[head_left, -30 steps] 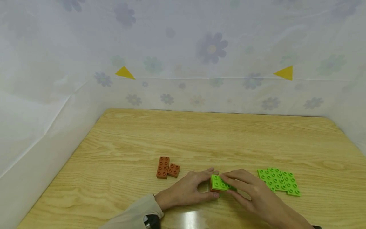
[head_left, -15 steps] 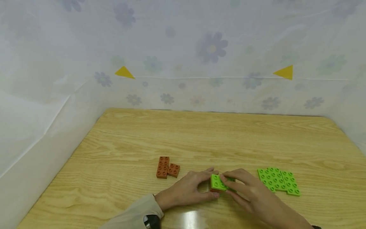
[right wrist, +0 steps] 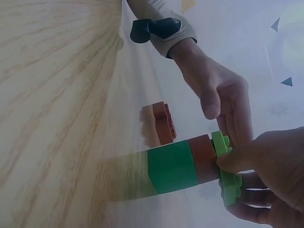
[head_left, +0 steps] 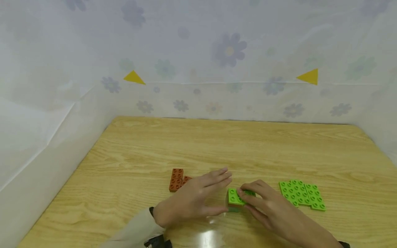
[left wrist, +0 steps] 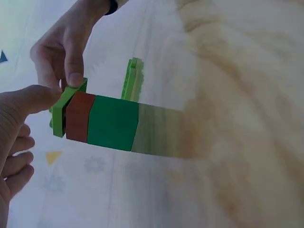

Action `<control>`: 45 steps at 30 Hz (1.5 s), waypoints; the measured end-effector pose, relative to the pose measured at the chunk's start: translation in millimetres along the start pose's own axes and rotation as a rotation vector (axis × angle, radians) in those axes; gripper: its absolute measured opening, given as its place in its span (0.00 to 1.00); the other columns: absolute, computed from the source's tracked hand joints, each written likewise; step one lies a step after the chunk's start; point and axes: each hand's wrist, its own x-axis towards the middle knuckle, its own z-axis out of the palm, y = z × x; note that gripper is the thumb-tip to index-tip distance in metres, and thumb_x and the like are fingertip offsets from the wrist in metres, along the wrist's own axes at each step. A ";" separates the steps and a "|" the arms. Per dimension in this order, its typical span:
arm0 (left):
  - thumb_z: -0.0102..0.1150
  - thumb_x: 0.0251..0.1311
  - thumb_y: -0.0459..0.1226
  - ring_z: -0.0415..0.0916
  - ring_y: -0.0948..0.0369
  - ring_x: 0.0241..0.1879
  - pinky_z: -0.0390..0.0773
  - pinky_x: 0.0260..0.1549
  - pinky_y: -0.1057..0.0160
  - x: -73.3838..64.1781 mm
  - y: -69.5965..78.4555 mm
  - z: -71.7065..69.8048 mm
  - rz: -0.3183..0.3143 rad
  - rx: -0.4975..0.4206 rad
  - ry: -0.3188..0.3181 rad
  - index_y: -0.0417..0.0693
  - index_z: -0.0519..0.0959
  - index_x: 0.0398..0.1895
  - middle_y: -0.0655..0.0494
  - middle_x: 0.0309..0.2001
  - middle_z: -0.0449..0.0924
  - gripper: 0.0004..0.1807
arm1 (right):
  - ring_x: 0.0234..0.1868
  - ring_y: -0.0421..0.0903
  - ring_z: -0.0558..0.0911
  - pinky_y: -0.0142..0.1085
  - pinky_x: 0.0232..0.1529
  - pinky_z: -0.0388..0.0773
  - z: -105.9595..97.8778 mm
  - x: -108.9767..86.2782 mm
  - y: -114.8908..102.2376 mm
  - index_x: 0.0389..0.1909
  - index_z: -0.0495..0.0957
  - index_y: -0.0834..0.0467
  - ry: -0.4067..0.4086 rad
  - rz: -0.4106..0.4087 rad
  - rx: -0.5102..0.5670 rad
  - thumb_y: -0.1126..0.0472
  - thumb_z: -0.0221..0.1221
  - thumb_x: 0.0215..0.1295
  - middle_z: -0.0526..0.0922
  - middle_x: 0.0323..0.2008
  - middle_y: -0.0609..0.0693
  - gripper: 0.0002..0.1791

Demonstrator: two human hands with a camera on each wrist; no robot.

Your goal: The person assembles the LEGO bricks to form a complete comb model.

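Observation:
A stack of toy building bricks stands on the table: a dark green brick (left wrist: pixel 113 122) at the bottom, a reddish-brown brick (left wrist: pixel 79 116) above it, and a light green studded plate (head_left: pixel 233 196) on top. My right hand (head_left: pixel 273 210) pinches that plate at its right part, thumb at the near edge and fingers over the top. In the right wrist view the plate (right wrist: pixel 231 189) overhangs the brown brick. Just left of the stack is my left hand (head_left: pixel 192 196), fingers spread and straight, apart from the bricks. The right hand's fingers hide part of the plate.
Reddish-brown bricks (head_left: pixel 176 179) lie left of the stack, partly covered by my left hand. Several light green plates (head_left: pixel 299 193) lie side by side at the right. A flowered white sheet (head_left: pixel 198 62) encloses the wooden table (head_left: pixel 198 144).
My left hand has let go of the stack, moved left and opened wider, now covering part of the brown bricks. The right hand stays nearly in place on the plate.

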 end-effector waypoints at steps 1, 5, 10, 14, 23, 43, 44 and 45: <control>0.70 0.56 0.44 0.65 0.53 0.67 0.67 0.62 0.65 -0.4 1.6 -0.9 0.056 0.025 0.011 0.33 0.70 0.64 0.43 0.64 0.70 0.36 | 0.44 0.46 0.79 0.31 0.41 0.80 0.1 0.1 -0.1 0.49 0.83 0.64 0.000 0.000 0.002 0.51 0.41 0.77 0.80 0.47 0.52 0.26; 0.66 0.59 0.42 0.72 0.55 0.62 0.68 0.60 0.68 -2.1 8.4 0.1 0.185 0.101 0.002 0.35 0.76 0.58 0.45 0.57 0.77 0.27 | 0.45 0.45 0.78 0.29 0.41 0.79 -0.1 0.1 -1.6 0.51 0.82 0.63 -0.018 0.021 0.008 0.50 0.41 0.77 0.80 0.47 0.50 0.26; 0.65 0.60 0.39 0.72 0.57 0.61 0.68 0.60 0.69 -4.8 12.6 3.6 0.169 0.104 -0.046 0.37 0.77 0.58 0.47 0.57 0.78 0.24 | 0.45 0.45 0.79 0.26 0.46 0.77 0.7 -1.4 0.0 0.51 0.82 0.65 -0.032 0.032 0.037 0.48 0.41 0.76 0.80 0.48 0.50 0.28; 0.64 0.60 0.36 0.72 0.57 0.61 0.68 0.59 0.70 -5.9 13.4 6.5 0.143 0.077 -0.049 0.37 0.78 0.57 0.46 0.57 0.77 0.22 | 0.44 0.45 0.79 0.22 0.49 0.73 0.9 -3.5 4.4 0.51 0.81 0.66 -0.002 0.029 0.081 0.47 0.44 0.75 0.80 0.47 0.50 0.27; 0.63 0.59 0.34 0.74 0.59 0.59 0.67 0.59 0.73 -2.6 13.1 7.6 0.133 0.085 -0.024 0.39 0.80 0.54 0.48 0.55 0.79 0.18 | 0.41 0.39 0.80 0.20 0.44 0.75 -1.3 -4.8 3.3 0.44 0.84 0.63 0.053 0.121 0.136 0.44 0.49 0.73 0.82 0.42 0.45 0.26; 0.67 0.56 0.32 0.78 0.57 0.55 0.70 0.55 0.73 -1.5 5.0 14.6 0.169 0.020 0.084 0.36 0.81 0.50 0.47 0.50 0.82 0.18 | 0.40 0.39 0.79 0.20 0.41 0.75 0.4 -6.0 5.5 0.45 0.84 0.64 0.066 0.091 0.159 0.47 0.52 0.72 0.83 0.42 0.48 0.24; 0.67 0.56 0.32 0.78 0.57 0.55 0.70 0.55 0.73 -1.4 5.0 14.6 0.168 0.021 0.085 0.36 0.81 0.50 0.47 0.50 0.82 0.18 | 0.40 0.39 0.79 0.20 0.41 0.75 0.5 -6.2 5.8 0.45 0.83 0.65 0.069 0.085 0.162 0.47 0.52 0.72 0.83 0.42 0.48 0.24; 0.67 0.56 0.32 0.78 0.58 0.55 0.70 0.55 0.73 -1.3 5.1 14.6 0.166 0.022 0.084 0.36 0.81 0.50 0.48 0.50 0.82 0.18 | 0.40 0.39 0.79 0.21 0.40 0.75 0.7 -6.3 6.2 0.46 0.83 0.65 0.071 0.078 0.164 0.48 0.53 0.71 0.83 0.42 0.48 0.23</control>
